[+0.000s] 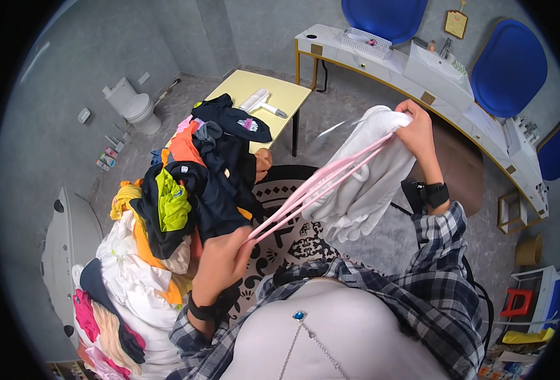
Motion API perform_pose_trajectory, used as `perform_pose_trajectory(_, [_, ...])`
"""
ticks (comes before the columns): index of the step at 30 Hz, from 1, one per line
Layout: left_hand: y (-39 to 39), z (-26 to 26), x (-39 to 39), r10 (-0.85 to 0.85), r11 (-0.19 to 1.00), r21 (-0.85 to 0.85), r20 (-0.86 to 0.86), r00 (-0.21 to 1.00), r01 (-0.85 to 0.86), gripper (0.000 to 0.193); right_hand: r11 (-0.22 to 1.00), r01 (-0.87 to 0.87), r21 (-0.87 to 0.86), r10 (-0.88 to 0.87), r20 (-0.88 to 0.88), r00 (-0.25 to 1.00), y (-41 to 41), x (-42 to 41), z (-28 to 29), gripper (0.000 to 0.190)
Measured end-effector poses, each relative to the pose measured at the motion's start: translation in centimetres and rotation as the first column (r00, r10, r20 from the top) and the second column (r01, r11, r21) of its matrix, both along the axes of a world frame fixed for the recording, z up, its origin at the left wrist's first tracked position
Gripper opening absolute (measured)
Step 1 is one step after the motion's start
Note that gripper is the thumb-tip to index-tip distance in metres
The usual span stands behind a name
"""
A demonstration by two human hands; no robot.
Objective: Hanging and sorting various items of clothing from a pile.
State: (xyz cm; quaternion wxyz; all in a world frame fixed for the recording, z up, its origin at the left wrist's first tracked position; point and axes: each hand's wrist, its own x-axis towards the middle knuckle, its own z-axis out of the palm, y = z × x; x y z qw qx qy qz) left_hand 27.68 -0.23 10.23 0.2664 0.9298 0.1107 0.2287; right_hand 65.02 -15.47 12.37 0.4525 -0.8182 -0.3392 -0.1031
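My left hand [225, 263] is closed on one end of a pink plastic clothes hanger [318, 183] or similar thin pink loop, which is drawn slantwise across the view. Up at the right, my right hand [415, 128] grips the loop's other end together with a white fluffy cloth item [360, 180], which hangs below in folds. Left of my left hand lies a big heap of clothes, with a dark garment [213, 199], a lime-green piece [171, 202] and white fabric [128, 270].
A pale yellow table [287, 95] bears a lint roller [263, 103] and dark clothes. Beyond it stands a toilet [140, 111]. A long white vanity [389, 71] with a sink [439, 69] curves along the right. A bathtub [66, 247] is at the left, a red stool [517, 303] at the lower right.
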Motion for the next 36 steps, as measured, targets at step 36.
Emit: perform_pose_trajectory(36, [-2.2,-6.5,5.9,0.199,0.98,0.029,-0.12,0.973,-0.197,0.022,0.972,-0.216,-0.092,0.231,0.216,0.949,0.4,-2.0,-2.2,0.022])
